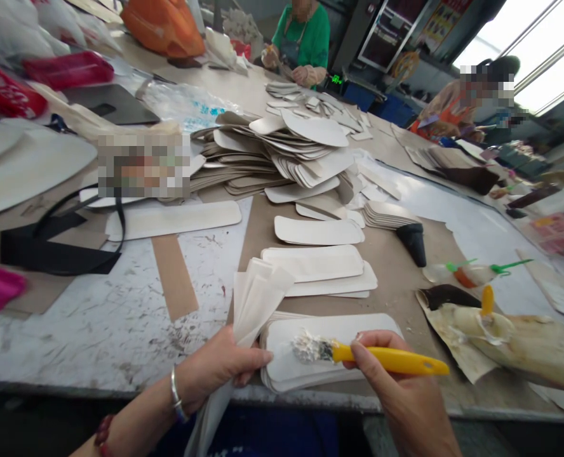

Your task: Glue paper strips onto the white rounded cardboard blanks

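Observation:
My right hand (pixel 396 381) grips the yellow handle of a brush (pixel 391 359). White paste clings to its bristles, which touch the top piece of a stack of white, round-cornered panels (pixel 353 327). At the stack's left end is my left hand (pixel 225 358), closed around a bundle of thin white strips (pixel 258 298) that stick out above and below it. The left thumb presses on the top panel's edge. Just beyond lie more white panels (pixel 315 263), loosely stacked, with a single panel (pixel 317 230) behind them.
A large pile of panels (pixel 282 152) covers the middle back. To the right are a paste-smeared bag (pixel 524 336), glue bottles with green tips (pixel 472 274) and a black cone (pixel 411 242). Black straps (pixel 63 244) lie left. Co-workers (pixel 305 38) sit across the table.

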Demonstrator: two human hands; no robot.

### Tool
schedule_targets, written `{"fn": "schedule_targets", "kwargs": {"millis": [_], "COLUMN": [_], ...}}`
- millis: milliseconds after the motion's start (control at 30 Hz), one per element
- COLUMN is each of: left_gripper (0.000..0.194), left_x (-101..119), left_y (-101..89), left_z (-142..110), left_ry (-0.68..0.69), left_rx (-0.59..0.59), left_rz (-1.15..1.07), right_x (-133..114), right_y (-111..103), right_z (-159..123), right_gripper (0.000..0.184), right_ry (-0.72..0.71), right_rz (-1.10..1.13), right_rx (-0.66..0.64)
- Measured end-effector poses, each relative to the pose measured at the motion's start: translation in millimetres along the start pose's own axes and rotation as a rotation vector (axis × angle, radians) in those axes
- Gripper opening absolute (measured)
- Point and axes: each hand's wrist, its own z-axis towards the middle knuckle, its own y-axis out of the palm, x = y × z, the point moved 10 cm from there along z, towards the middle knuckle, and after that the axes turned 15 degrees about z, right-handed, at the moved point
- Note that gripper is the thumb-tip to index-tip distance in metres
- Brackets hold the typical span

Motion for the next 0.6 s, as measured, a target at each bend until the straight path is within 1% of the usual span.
{"fn": "schedule_targets", "kwargs": {"millis": [67,200,267,333,467,533,600], "left_gripper": [0.035,0.036,0.036,0.037,0.037,0.038,0.04], "left_x": [0,-1,-1,-1,-5,-6,-7], "left_y": [-0.3,0.5,0.3,-1.5,-3.1,-2.9,-3.3], "left_z": [0,0,0,-1,0,1,2], "left_ry": [-0.008,-0.011,-0.007,-0.009,-0.039,-0.044,-0.04], "left_rx": [0.002,0.006,0.017,0.044,0.073,0.079,0.091], "left_rz": [0.018,0.063,0.088,0.107,0.127,0.136,0.14], "right_x": [-3,-2,0,0,-6,-13,-21], "right_y": [0,14,9,-7,-58,-79,-92], "right_z": [-2,-7,-7,-5,0,1,2], "right_gripper": [0.032,0.029,0.028,0.028,0.028,0.028,0.029], "right_ry": [-0.013,-0.01,-0.017,-0.053,-0.143,-0.203,-0.271], "right_rz": [-0.008,0.053,0.042,-0.027,-0.255,-0.367,-0.463], "right_rx": [-0.011,-0.082,-0.048,0.019,0.188,0.241,0.256]}}
